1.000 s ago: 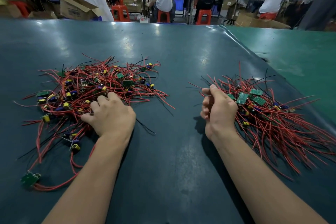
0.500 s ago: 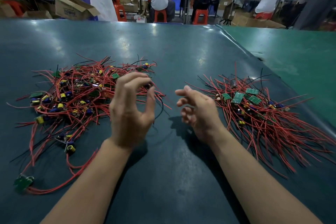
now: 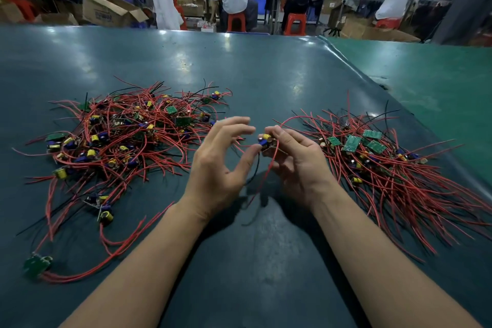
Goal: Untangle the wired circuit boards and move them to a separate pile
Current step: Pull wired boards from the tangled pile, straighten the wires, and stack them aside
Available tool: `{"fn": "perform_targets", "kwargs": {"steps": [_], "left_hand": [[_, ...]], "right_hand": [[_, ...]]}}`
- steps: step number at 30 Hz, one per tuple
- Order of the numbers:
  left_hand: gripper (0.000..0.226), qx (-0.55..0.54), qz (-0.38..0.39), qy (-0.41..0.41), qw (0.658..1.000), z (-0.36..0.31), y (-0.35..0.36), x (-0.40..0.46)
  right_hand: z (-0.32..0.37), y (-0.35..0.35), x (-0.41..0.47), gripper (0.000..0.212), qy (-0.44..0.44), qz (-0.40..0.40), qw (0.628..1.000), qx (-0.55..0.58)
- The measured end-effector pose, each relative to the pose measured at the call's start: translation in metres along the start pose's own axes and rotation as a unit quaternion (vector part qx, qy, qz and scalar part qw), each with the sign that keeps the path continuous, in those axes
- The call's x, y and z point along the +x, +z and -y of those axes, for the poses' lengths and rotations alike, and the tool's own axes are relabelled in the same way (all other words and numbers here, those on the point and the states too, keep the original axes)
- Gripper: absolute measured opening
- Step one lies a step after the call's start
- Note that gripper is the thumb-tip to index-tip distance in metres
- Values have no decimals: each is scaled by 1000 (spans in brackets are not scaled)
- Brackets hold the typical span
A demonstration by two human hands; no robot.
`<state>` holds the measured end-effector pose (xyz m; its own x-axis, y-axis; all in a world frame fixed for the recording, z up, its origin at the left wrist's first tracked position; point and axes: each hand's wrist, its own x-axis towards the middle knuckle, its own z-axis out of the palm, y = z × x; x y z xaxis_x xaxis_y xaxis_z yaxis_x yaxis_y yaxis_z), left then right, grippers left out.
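Head view, hands: you have both raised over the bare strip of table (image 3: 239, 66) between the two heaps, so one board can be worked free without catching on either heap.
Right hand (image 3: 298, 165): your thumb and fingers are curled round one small board (image 3: 266, 142), pinching it; its yellow and blue parts face up.
Left hand (image 3: 218, 165): your fingers are spread and slack, thumb tip at the board's near edge beside a black wire (image 3: 255, 168); whether it pinches that wire I cannot tell, so I judge it empty.
Held board's wires: one red wire (image 3: 273, 162) and the black one hang down between your palms, probably so they fall clear of the tangle.
Left pile (image 3: 127, 136): still knotted, boards and wires crossing every way; this reads as the source.
Right pile (image 3: 394, 168): wires fan out roughly parallel toward you and to the right, boards at the far end; this reads as the sorted heap, and the held board sits just beside its near-left edge.
Stray board (image 3: 36, 265): lies apart at the near left, tied to the left pile by long red wires.
Counts: two piles, one board in hand, one stray; about five green boards lie face up in the right pile; boards in the left pile are too tangled to count.
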<state>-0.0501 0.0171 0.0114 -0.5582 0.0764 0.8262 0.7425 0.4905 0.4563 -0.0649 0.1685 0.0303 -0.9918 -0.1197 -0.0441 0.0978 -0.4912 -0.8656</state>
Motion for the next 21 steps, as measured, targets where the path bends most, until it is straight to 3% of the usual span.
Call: {"fn": "perform_targets", "kwargs": {"steps": [3, 5, 9, 11, 13, 16, 21], "left_hand": [[6, 80, -50, -18, 995, 5, -3, 0], [1, 44, -40, -47, 997, 3, -2, -2], [25, -66, 80, -128, 986, 0, 3, -6], [38, -93, 96, -169, 977, 2, 4, -4], [45, -103, 83, -175, 976, 3, 5, -3], [37, -130, 56, -195, 971, -1, 6, -3], [19, -271, -34, -292, 916, -4, 9, 4]], "right_hand": [[4, -1, 1, 15, 1, -19, 1000, 22], [5, -1, 1, 13, 9, -15, 999, 35], [5, -2, 0, 11, 29, -1, 998, 52], [3, -1, 0, 9, 30, -3, 999, 41], [0, 0, -1, 11, 26, -9, 999, 24], [-4, 1, 0, 9, 7, -14, 999, -34], [-6, 0, -1, 23, -34, 48, 996, -69]]}}
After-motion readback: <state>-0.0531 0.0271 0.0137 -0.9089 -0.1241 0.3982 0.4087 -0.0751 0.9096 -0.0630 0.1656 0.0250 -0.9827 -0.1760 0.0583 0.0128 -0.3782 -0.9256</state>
